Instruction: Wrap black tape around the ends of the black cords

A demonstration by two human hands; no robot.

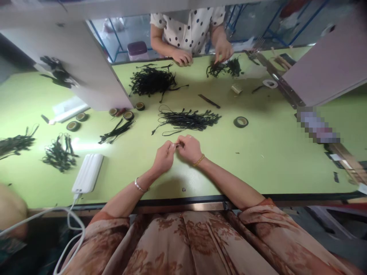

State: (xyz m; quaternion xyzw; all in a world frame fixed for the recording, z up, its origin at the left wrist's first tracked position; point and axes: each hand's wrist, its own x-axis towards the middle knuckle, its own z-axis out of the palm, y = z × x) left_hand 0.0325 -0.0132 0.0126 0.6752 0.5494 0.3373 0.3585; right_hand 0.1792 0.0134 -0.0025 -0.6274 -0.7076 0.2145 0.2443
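Observation:
My left hand and my right hand meet over the near middle of the green table. Both are closed, fingertips pinched together around a small dark piece that is mostly hidden by the fingers. Its kind cannot be made out. Just beyond my knuckles lies a bundle of thin black cords with small ends. A black tape roll rests to the right of that bundle. Left of it lies a smaller bunch of black cords.
Across the table, a person's hands touch black cords near a large black pile. A white power bank with a cable lies left. Several tape rolls sit by a white partition. A dark blade-like strip lies beyond the cords.

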